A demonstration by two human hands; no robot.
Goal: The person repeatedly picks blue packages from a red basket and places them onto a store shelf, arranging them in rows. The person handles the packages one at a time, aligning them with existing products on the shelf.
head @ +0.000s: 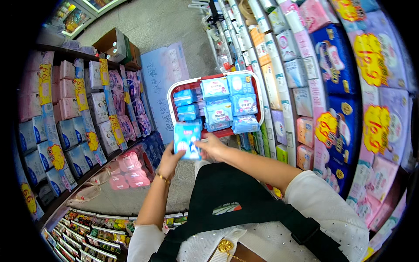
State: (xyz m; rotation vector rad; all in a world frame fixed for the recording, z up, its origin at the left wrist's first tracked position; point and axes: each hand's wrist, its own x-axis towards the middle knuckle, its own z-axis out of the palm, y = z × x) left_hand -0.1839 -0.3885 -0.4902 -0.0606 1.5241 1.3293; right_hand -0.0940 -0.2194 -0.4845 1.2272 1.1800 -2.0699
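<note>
Between my two hands is a light blue soft pack (187,136) of what looks like sanitary pads, held over the near left corner of a red and white shopping basket. My left hand (170,160) grips its left lower edge, thumb on the front. At the right edge, the fingers of my right hand (211,147) hold the same pack. Inside the basket (170,101), several similar blue packs (218,114) stand in stacks on the right, with smaller blue packs (187,112) on the left. The held pack hides part of the basket's near rim.
Shelves of tissue and pad packs (70,131) run along my left. To my right rises another shelf with large dark blue packs (343,127) and yellow price tags. Pink wrapped rolls (129,173) sit low at left. An open cardboard box (113,46) stands beyond the left shelf.
</note>
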